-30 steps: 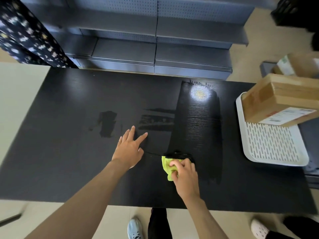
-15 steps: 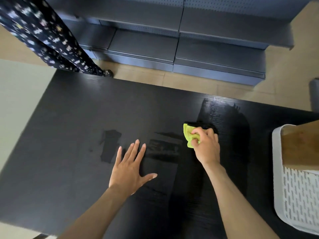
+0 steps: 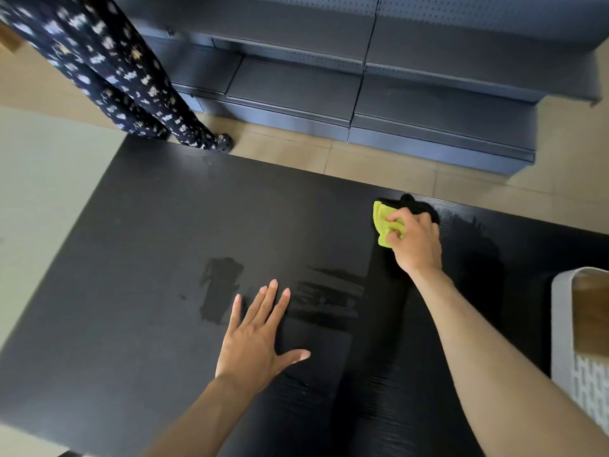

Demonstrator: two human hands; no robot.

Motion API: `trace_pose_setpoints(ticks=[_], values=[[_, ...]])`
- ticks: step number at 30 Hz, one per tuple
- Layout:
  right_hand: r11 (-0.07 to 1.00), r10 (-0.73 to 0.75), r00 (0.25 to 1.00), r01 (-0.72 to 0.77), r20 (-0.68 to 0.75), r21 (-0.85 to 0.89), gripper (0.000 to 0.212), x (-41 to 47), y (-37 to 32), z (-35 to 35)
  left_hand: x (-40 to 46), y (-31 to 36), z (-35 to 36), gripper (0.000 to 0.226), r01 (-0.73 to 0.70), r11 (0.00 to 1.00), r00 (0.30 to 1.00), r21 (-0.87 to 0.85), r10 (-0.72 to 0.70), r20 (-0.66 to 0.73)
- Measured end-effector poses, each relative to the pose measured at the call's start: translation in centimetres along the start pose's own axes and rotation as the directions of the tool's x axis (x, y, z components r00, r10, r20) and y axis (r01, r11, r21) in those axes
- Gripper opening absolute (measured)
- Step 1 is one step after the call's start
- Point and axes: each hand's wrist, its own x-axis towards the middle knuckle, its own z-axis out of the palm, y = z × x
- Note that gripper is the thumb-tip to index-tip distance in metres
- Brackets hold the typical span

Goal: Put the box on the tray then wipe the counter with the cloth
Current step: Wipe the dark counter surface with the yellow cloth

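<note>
My right hand (image 3: pixel 413 239) presses a yellow-green cloth (image 3: pixel 384 224) onto the black counter (image 3: pixel 138 245), close to its far edge. My left hand (image 3: pixel 255 336) lies flat on the counter with its fingers spread, nearer to me and left of the right arm. A dark wet streak (image 3: pixel 382 324) runs from the cloth back toward me. At the right edge of the view stands the white slotted tray (image 3: pixel 563 328) with the brown cardboard box (image 3: pixel 591 311) on it; both are cut off by the frame.
Wet patches (image 3: pixel 220 288) mark the counter's middle. Another person's legs in dark patterned trousers (image 3: pixel 108 77) stand at the counter's far left corner. Grey metal shelving (image 3: pixel 362 87) lines the floor beyond the counter. A pale surface (image 3: pixel 39 192) adjoins the counter on the left.
My right hand has pushed the cloth away from me, from the near part of the counter to its far edge, lengthening the wet streak. The left hand has stayed flat on the counter.
</note>
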Motion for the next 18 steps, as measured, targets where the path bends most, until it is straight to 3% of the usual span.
trace_pose_setpoints(ticks=[6,13,18], values=[[0.999,-0.02,1.0,0.02,-0.014,0.026,0.026,-10.1,-1.2,2.9,-0.2,0.0,-0.5,0.108,-0.02,1.0,1.0,-0.003,0.02,0.01],[0.999,0.029,1.0,-0.029,-0.005,0.025,0.029,-25.8,-3.1,7.1,-1.4,-2.4,-1.8,0.087,-0.075,0.997,0.99,0.027,0.072,0.119],[0.999,0.045,0.999,-0.045,-0.027,0.013,0.029,-34.7,-4.3,9.4,-4.1,-4.1,-1.6,0.08,-0.142,0.987,0.987,0.081,0.134,0.093]])
